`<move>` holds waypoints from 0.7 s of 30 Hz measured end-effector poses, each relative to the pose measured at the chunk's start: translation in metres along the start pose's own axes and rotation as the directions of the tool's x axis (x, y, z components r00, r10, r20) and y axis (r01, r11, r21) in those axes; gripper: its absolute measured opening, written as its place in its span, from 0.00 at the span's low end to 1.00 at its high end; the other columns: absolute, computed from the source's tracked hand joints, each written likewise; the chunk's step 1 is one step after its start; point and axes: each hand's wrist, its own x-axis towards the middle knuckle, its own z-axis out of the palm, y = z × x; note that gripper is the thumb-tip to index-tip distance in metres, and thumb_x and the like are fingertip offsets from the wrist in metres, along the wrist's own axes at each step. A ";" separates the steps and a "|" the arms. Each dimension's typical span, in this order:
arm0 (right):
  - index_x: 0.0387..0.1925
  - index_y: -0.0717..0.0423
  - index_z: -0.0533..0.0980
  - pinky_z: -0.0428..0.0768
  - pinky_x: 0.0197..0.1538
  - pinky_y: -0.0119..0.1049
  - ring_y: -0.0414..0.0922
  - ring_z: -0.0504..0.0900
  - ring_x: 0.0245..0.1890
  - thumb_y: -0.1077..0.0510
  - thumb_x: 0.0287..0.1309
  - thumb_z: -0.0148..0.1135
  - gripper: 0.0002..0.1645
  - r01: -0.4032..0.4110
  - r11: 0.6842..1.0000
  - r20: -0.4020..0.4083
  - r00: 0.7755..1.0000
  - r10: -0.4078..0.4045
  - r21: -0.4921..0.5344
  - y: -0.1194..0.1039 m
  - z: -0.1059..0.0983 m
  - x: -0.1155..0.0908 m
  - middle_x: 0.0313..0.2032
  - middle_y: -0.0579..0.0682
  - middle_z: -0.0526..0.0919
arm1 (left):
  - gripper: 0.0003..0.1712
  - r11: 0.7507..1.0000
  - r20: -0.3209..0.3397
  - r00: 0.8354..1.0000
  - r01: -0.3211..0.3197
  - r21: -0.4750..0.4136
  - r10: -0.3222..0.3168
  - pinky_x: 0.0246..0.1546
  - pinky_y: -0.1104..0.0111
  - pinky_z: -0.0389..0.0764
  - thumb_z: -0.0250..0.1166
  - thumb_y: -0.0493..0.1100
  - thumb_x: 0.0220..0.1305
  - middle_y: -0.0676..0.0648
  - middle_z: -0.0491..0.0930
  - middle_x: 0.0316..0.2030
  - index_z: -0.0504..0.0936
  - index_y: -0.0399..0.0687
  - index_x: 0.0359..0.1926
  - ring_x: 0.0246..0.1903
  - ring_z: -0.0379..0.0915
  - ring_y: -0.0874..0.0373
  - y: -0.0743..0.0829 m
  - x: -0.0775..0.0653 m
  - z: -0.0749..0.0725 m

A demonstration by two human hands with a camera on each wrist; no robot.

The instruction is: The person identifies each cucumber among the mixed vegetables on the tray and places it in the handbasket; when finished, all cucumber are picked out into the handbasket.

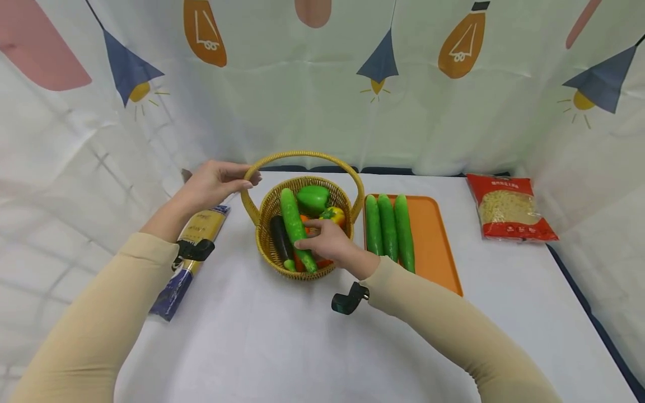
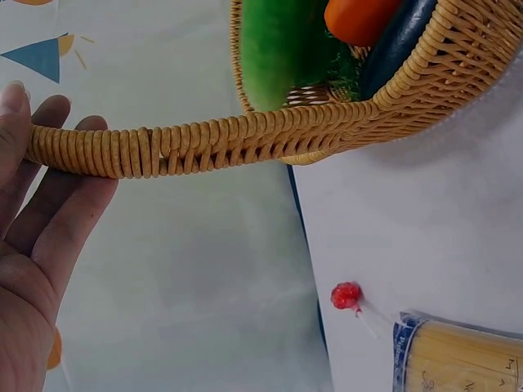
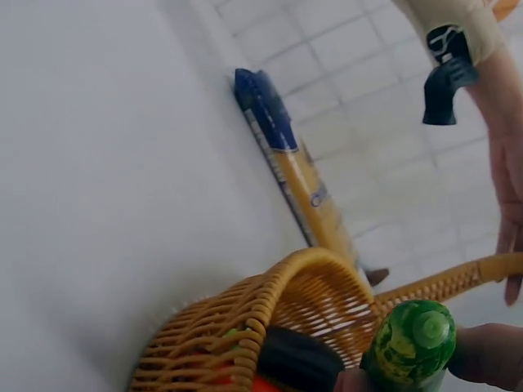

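Observation:
My left hand (image 1: 214, 182) holds the left side of the tall handle (image 2: 204, 143) of a round wicker basket (image 1: 264, 246), its thumb and fingers around the woven band. Over the basket, my right hand (image 1: 327, 240) pinches a cucumber (image 1: 292, 218) between thumb and fingers. That cucumber lies slanted across the top of the vegetables; its end (image 3: 413, 339) faces the right wrist camera. Under and beside it are a dark eggplant (image 1: 280, 238), a green bell pepper (image 1: 313, 198), a yellow and red pepper (image 1: 333, 214) and orange-red pieces partly hidden by the hand.
Right of the basket, an orange tray (image 1: 430, 246) bears three cucumbers (image 1: 388, 226) side by side. A red bag of pasta (image 1: 509, 207) lies at the far right. Left, beneath my forearm, is a pack of spaghetti (image 1: 194, 252). A red lollipop (image 2: 346, 296) lies near it.

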 end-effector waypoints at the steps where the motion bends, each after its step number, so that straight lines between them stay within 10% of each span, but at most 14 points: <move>1: 0.75 0.53 0.66 0.88 0.56 0.46 0.54 0.84 0.57 0.57 0.64 0.70 0.41 0.015 1.000 0.009 1.000 -0.015 -0.003 0.000 -0.004 -0.004 0.65 0.60 0.78 | 0.21 1.000 -0.001 1.000 -0.002 -0.003 0.002 0.58 0.57 0.85 0.61 0.40 0.75 0.39 0.85 0.57 0.80 0.44 0.66 0.59 0.81 0.44 -0.001 0.000 0.000; 13: 0.77 0.45 0.64 0.89 0.52 0.42 0.52 0.84 0.58 0.54 0.66 0.69 0.41 0.183 0.979 0.122 0.977 -0.172 -0.088 0.034 -0.079 -0.062 0.68 0.58 0.75 | 0.20 1.000 0.004 1.000 0.015 0.021 -0.015 0.59 0.54 0.84 0.62 0.39 0.75 0.40 0.85 0.57 0.81 0.45 0.65 0.59 0.81 0.46 -0.003 0.003 0.001; 21: 0.77 0.57 0.62 0.87 0.47 0.35 0.45 0.85 0.49 0.57 0.67 0.67 0.41 0.286 0.953 0.261 0.932 -0.252 -0.099 0.089 -0.134 -0.087 0.67 0.67 0.73 | 0.21 1.000 0.001 1.000 0.000 0.011 0.000 0.57 0.59 0.86 0.62 0.37 0.74 0.40 0.85 0.57 0.80 0.44 0.66 0.59 0.81 0.46 -0.005 0.003 0.001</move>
